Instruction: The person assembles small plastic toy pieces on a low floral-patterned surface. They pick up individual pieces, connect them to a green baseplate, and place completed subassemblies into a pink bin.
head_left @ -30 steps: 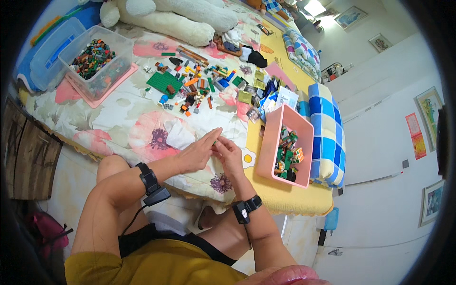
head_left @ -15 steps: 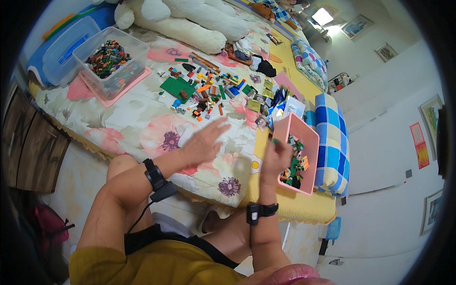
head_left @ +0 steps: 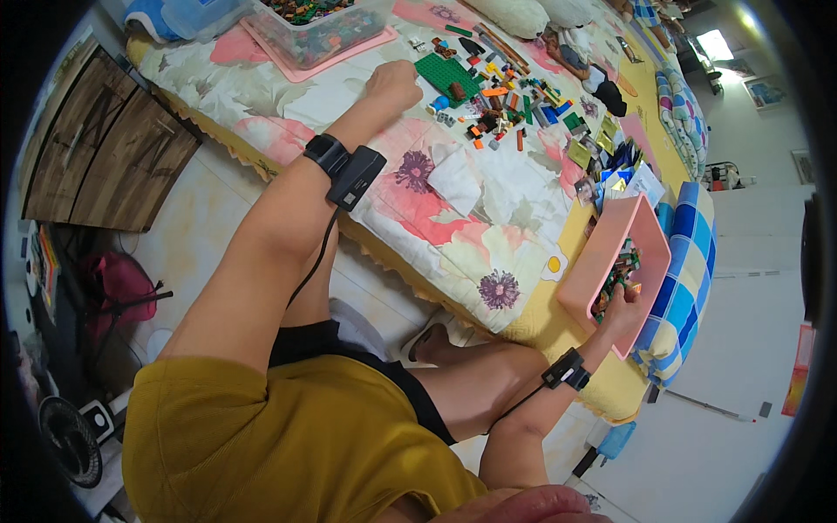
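The pink bin [head_left: 602, 246] is smooth, opaque plastic; the tub [head_left: 323, 44], translucent plastic; the green baseplate [head_left: 440, 74], studded plastic. The floral sheet [head_left: 523, 222] is matt cloth. Gold packets [head_left: 579, 155] appear foil-like and glossy; the cabinet [head_left: 144, 148] shows wood grain.

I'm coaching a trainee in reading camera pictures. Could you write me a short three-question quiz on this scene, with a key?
1. Which hand has its fingers in the pink bin?
2. True or false: the blue checked bundle lies beside the pink bin.
3. The left hand is nearest to which of these?
a) the pink bin
b) the green plate
c) the blue checked bundle

Key
1. The right hand; whether it holds a brick cannot be told.
2. True.
3. b; the left hand is close beside the green plate.
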Demonstrator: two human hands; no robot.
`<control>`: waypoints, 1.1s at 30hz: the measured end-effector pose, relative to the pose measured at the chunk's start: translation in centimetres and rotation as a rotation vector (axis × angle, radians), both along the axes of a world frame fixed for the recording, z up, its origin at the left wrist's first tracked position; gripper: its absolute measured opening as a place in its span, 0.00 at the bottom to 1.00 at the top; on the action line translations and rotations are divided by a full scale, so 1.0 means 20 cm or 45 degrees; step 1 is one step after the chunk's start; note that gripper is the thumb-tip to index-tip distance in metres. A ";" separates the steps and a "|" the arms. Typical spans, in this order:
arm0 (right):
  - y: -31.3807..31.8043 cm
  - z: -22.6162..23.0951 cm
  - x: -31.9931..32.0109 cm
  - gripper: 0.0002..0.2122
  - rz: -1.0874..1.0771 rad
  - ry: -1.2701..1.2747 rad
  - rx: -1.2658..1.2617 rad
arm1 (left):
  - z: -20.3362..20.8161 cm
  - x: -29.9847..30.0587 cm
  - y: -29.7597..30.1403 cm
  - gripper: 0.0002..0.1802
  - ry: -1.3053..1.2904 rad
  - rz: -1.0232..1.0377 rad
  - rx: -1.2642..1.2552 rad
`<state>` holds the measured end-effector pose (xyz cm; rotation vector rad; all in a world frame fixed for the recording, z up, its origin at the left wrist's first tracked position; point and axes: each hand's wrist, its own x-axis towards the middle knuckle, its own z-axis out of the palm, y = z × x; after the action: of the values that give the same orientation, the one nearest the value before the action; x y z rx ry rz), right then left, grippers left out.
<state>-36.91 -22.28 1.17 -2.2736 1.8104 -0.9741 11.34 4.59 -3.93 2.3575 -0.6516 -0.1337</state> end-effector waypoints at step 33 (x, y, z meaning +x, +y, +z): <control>0.63 -0.04 0.70 0.08 0.964 -0.304 -0.475 | -0.06 -0.19 -0.12 0.11 -0.136 -0.180 0.105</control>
<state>-22.85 -9.63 0.37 -2.5569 0.5988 -1.3884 7.46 2.11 -5.11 2.4095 -0.8808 -0.0990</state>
